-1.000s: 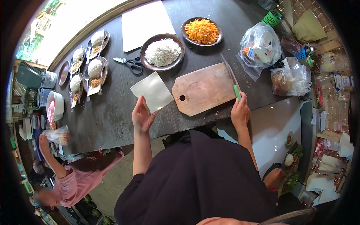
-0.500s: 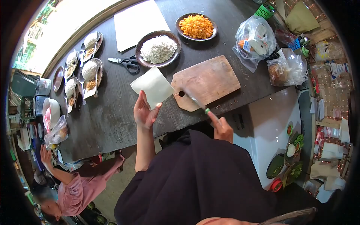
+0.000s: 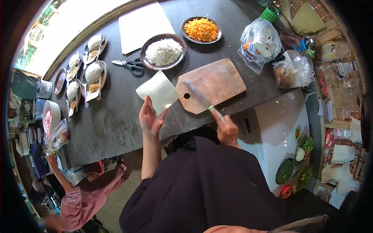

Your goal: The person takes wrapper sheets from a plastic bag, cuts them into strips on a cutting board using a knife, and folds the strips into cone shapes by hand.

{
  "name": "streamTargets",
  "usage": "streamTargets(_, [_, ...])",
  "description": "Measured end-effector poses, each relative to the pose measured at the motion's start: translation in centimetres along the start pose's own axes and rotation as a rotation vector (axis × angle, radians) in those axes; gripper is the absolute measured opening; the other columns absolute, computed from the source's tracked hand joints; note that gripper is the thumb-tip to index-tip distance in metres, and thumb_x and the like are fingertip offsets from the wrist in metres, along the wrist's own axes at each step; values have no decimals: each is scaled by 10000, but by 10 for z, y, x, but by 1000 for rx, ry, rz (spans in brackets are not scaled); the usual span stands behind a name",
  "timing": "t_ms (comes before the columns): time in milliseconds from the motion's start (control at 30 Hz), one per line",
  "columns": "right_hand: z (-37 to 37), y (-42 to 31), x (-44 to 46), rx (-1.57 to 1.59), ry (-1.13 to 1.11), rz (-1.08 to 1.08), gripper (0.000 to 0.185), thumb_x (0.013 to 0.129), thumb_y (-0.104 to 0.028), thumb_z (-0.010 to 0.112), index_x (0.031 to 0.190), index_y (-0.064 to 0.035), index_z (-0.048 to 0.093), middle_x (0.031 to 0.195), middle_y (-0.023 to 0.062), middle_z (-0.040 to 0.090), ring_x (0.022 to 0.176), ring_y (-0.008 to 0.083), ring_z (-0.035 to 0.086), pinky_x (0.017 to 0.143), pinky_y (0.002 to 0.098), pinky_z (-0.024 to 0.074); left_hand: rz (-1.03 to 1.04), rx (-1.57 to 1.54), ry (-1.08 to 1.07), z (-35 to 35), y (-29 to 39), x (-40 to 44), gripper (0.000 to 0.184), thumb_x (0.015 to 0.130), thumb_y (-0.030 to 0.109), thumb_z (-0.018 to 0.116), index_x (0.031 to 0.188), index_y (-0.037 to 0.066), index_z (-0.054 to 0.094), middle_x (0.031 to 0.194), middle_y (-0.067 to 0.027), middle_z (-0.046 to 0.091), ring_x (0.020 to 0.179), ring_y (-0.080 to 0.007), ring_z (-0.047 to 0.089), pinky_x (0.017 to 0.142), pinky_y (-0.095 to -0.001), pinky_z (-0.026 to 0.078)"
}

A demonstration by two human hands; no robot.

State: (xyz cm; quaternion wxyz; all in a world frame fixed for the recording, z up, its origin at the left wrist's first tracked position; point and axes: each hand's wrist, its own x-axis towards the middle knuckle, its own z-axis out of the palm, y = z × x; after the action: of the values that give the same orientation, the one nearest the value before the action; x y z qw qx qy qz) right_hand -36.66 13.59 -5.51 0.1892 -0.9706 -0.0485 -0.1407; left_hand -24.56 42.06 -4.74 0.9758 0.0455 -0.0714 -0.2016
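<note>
My left hand [image 3: 150, 119] has its fingers closed on the lower edge of a pale square sheet [image 3: 158, 91], raised beside the cutting board; its material I cannot make out. In my right hand [image 3: 227, 131] is a knife [image 3: 199, 95] with a green band by the handle. The blade, a little blurred, angles over the wooden cutting board [image 3: 219, 83] near its handle hole. Behind the sheet stands a dark bowl of white shreds [image 3: 164, 52], with black-handled scissors [image 3: 134, 68] to its left. A second dark bowl of chopped orange pieces [image 3: 201, 30] is farther back.
Plates of white rice [image 3: 93, 73] with spoons stand at the table's left. A large white sheet [image 3: 144, 26] lies at the back. Plastic bags [image 3: 259, 44] sit on the right. At lower left, a person in pink [image 3: 83, 204] reaches toward a plastic bag [image 3: 57, 136].
The knife has swung up and left, its blade now farther over the board's left end. My left hand and the sheet have barely moved. The person in pink has shifted lower.
</note>
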Motion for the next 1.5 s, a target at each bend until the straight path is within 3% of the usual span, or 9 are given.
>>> streamTargets(133, [-6,39,16,-160,118,211,644,872,-22,555,1469,-250,479,799,121,471,627,329,558,563,436,494,31,-11,-7,4,-2,-5,420,1078,292,312,1411,83,461,1453,-125,494,1321,-349,495,1063,-541,450])
streamTargets(400, [-12,-2,-10,87,-17,-63,644,857,-21,573,1457,-244,500,773,109,455,629,309,557,550,424,477,6,-51,-64,7,-8,-12,429,1078,303,310,1406,90,488,1501,-93,453,1370,-330,441,1141,-530,356])
streamTargets(500, [-6,12,-21,17,4,25,629,870,-25,577,1447,-265,510,776,105,449,635,310,554,560,426,475,49,-88,-38,5,-14,-9,453,1085,297,271,1430,64,448,1487,-126,459,1372,-337,435,1145,-557,343])
streamTargets(733, [-30,69,-21,-96,192,272,567,913,-23,547,1455,-184,496,824,111,480,627,317,558,575,408,481,33,41,12,13,-20,-2,404,1075,285,336,1402,97,482,1448,-96,507,1344,-307,474,1087,-509,420])
streamTargets(833, [-20,45,-36,97,86,9,581,890,-32,577,1440,-213,519,791,116,460,611,314,545,557,420,477,34,56,59,8,-25,2,402,1072,289,353,1401,100,483,1427,-96,524,1313,-303,504,1073,-513,430])
streamTargets(1000, [-15,53,-44,65,42,-19,630,871,-8,575,1449,-250,508,780,113,457,592,319,539,550,431,479,0,73,38,9,-32,8,409,1069,303,363,1405,96,471,1420,-98,528,1298,-301,518,1058,-509,448])
streamTargets(1167, [-35,97,-29,-54,135,307,649,875,7,560,1468,-244,481,820,115,496,650,315,564,584,433,486,17,80,41,15,-37,11,408,1068,303,364,1394,86,481,1415,-110,529,1282,-315,532,1032,-510,480])
streamTargets(1333, [-39,71,-15,44,228,182,624,884,-18,550,1461,-247,491,826,114,507,649,316,564,580,429,480,39,92,22,13,-40,8,408,1067,301,367,1392,81,481,1411,-119,531,1274,-331,538,1025,-525,481])
streamTargets(1500, [-16,67,-21,71,28,-28,610,870,-23,560,1433,-255,529,806,119,493,647,312,569,573,425,475,80,38,72,17,-45,9,400,1065,296,376,1385,85,492,1403,-121,540,1277,-336,534,1028,-531,472])
